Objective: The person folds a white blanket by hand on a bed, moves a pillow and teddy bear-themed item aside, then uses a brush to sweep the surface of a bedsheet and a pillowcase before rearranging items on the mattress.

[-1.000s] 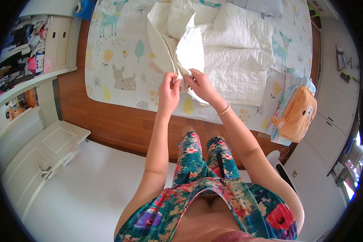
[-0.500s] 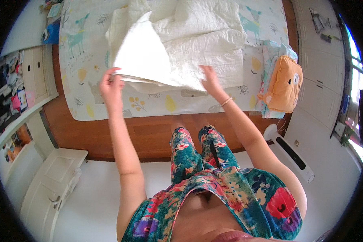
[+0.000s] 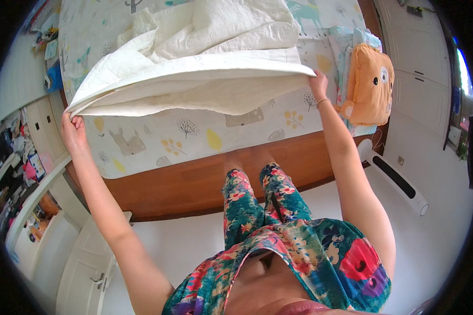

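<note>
Two bare hands hold a cream quilted blanket (image 3: 194, 79) stretched wide above a bed, and everything else sits around that span. At the far left stands a white cabinet with shelves (image 3: 16, 173) packed with small colourful items too blurred to make out, and lower down is a white cupboard door (image 3: 89, 257) with a metal handle. Just right of the shelves, the left hand (image 3: 73, 131) is raised with its fingers clenched on the blanket's left corner, where the layered edges bunch together. From there the blanket runs across the middle of the view, folded over on itself, lifted clear of the bedsheet with printed animals and leaves (image 3: 194, 142) along its near edge while its far part lies heaped on the bed. Below the sheet runs the wooden bed frame (image 3: 194, 189), and in front of it the person's legs in floral-print clothing (image 3: 278, 231). Further right, the right hand (image 3: 318, 84) grips the blanket's other corner, fingers closed over the edge, a thin bracelet at the wrist. Just beside that hand an orange animal-face cushion (image 3: 370, 86) rests on folded pale cloth at the bed's edge. A white oblong appliance (image 3: 397, 178) lies on the floor at the far right.
</note>
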`<act>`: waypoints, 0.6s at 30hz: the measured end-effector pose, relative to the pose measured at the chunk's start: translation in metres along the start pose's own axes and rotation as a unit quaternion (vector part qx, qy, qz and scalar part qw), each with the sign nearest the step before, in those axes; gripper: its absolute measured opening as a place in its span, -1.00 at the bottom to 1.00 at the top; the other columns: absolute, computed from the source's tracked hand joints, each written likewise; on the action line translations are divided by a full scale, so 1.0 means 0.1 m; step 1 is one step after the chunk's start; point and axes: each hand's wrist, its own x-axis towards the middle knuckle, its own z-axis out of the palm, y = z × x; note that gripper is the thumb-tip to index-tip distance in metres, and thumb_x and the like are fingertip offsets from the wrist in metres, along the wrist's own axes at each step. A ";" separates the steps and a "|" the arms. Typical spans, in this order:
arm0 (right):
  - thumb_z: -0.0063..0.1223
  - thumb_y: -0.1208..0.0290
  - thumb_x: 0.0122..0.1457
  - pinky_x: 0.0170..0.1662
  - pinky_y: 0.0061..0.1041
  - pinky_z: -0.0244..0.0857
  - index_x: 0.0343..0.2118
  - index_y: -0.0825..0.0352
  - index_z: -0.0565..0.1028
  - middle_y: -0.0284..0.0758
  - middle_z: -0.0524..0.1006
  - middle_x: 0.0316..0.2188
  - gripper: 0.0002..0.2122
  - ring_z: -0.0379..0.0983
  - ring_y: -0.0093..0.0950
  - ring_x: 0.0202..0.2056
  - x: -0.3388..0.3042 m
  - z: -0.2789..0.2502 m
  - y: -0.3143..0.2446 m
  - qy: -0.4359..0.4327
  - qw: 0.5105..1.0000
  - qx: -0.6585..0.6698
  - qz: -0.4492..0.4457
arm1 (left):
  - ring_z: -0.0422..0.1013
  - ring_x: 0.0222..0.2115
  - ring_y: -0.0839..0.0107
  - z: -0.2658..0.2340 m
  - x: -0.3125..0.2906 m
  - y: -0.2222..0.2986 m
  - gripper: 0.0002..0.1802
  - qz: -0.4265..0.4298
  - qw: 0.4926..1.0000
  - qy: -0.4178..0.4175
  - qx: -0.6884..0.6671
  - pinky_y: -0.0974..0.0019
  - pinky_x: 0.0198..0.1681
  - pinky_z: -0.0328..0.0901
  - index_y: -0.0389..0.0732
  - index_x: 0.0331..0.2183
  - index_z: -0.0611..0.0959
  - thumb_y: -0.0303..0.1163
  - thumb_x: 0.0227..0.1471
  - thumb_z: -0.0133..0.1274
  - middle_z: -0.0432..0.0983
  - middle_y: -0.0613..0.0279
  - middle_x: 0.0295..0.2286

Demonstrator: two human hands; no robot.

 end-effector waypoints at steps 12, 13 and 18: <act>-0.07 0.33 0.06 -0.30 -0.58 0.38 -0.13 0.38 0.36 -0.34 0.42 -0.30 -0.67 0.39 -0.54 -0.35 0.58 -0.69 -0.43 -0.359 0.769 0.501 0.171 | 0.09 -0.71 0.61 -0.41 0.84 -0.36 -0.91 -0.083 0.995 0.062 -0.013 0.57 -0.77 -0.03 -0.25 -0.54 0.35 -0.62 -0.18 -0.10 0.24 0.33 -0.64; -0.07 0.33 0.06 -0.30 -0.58 0.38 -0.13 0.38 0.36 -0.34 0.42 -0.30 -0.67 0.39 -0.54 -0.35 0.57 -0.69 -0.45 -0.357 0.769 0.501 0.172 | 0.10 -0.71 0.61 -0.39 0.86 -0.39 -0.91 -0.080 0.994 0.074 0.003 0.56 -0.77 -0.03 -0.25 -0.54 0.35 -0.62 -0.18 -0.09 0.25 0.33 -0.64; -0.09 0.12 0.08 -0.23 -0.51 0.38 -0.11 0.42 0.32 -0.28 0.37 -0.21 -0.56 0.38 -0.49 -0.29 0.44 -0.59 -0.56 -0.387 0.784 0.445 0.191 | 0.11 -0.70 0.60 -0.39 0.91 -0.48 -0.92 -0.079 0.995 0.055 0.001 0.55 -0.76 -0.04 -0.26 -0.57 0.36 -0.63 -0.20 -0.09 0.25 0.32 -0.63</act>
